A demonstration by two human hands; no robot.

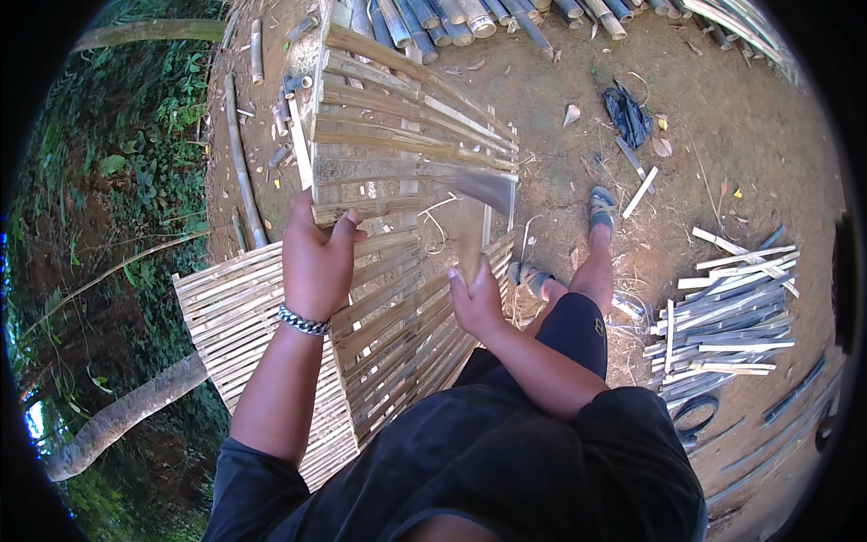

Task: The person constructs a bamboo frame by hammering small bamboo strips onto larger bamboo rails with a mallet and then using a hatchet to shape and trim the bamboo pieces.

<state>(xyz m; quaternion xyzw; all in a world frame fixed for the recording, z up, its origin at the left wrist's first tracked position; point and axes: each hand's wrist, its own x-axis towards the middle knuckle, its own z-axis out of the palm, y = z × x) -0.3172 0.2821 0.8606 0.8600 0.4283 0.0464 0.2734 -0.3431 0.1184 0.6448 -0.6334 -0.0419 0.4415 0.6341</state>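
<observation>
My left hand, a beaded bracelet on its wrist, is closed on the left end of a bamboo slat, with the thumb over it. That slat lies across a frame of spaced bamboo slats. In my right hand is a tool with a pale wooden handle. Its dark head is smeared by motion over the frame's right side, so its kind is unclear. Nearer my body, a panel of close-set bamboo slats spreads left below my left forearm.
Bamboo poles lie at the far side. On the right stands a pile of split bamboo strips. A black plastic bag rests on the bare ground. Green plants and a log are on the left.
</observation>
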